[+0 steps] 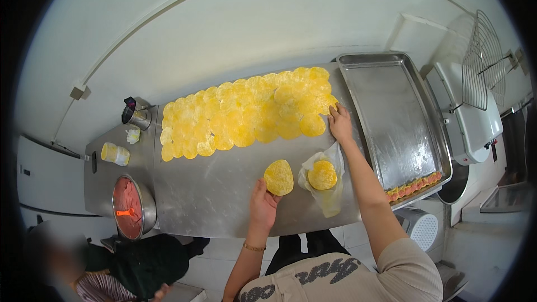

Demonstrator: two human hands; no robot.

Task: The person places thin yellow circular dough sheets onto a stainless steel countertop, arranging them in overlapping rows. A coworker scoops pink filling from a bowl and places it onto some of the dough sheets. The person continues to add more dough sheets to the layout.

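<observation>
My left hand (pixel 264 204) holds a small stack of round yellow dough wrappers (pixel 279 178) above the near part of the steel table. Many more of these wrappers (pixel 224 109) lie overlapped in a broad sheet across the table's far half. At the sheet's right end, my right hand (pixel 340 124) has its fingertips closed on the edge of a wrapper (pixel 326 104); the exact grip is partly hidden. Between my arms, another stack of wrappers (pixel 323 175) rests on a crumpled plastic bag (pixel 330 204).
A large steel tray (pixel 386 106) on the right holds a row of filled pieces (pixel 415 186) along its near edge. On the left stand a bowl of pink filling (pixel 126 198) with an orange-handled tool, a tub (pixel 115 154) and a metal container (pixel 137 116). A person (pixel 145 265) sits at lower left.
</observation>
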